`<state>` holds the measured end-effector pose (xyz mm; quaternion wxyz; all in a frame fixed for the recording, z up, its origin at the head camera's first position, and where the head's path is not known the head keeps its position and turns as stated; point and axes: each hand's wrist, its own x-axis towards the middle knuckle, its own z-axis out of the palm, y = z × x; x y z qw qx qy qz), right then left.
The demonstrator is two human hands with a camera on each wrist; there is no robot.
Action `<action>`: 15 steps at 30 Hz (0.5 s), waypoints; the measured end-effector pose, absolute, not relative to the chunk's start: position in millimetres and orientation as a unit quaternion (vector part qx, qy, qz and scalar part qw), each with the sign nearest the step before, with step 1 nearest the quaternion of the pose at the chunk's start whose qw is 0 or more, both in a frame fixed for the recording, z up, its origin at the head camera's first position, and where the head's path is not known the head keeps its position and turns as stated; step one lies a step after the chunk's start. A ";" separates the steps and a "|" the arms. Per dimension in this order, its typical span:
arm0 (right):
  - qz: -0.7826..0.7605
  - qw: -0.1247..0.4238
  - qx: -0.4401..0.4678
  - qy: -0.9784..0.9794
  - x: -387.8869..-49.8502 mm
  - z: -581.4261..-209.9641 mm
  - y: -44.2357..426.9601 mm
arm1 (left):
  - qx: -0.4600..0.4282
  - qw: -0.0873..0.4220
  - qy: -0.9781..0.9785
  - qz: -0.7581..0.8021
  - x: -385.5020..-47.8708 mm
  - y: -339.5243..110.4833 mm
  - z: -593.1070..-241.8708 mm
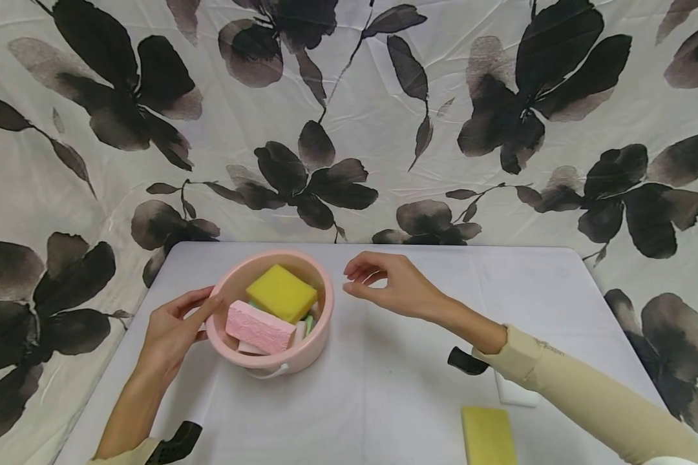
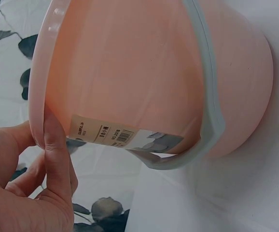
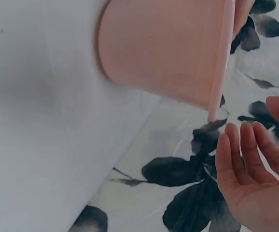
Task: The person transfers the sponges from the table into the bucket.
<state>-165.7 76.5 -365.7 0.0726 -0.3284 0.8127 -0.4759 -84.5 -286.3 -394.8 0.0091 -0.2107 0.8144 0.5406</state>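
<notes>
A pink bucket stands upright on the white-covered table. Inside it lie a yellow sponge and a rough pink block, with white and green pieces partly hidden beneath them. My left hand pinches the bucket's rim on its left side; the left wrist view shows thumb and fingers on either side of the rim. Just right of the bucket my right hand hovers, holding nothing. Its fingers are loosely bent and apart from the bucket in the right wrist view.
A flat yellow block lies at the table's near right. Close to it is a white object, partly covered by the right sleeve. The bucket's pale handle hangs down along its side. Flowered cloth rises behind the table.
</notes>
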 end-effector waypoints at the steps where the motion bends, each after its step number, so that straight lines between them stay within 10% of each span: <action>1: -0.477 0.070 -0.324 0.814 -165.0 -366.4 80.0 | -0.211 0.009 0.814 0.541 -84.4 -286.6 -394.8; 15: -0.497 0.051 -0.254 0.828 -149.5 -385.7 130.4 | -0.211 0.007 0.812 0.544 -84.4 -286.8 -395.5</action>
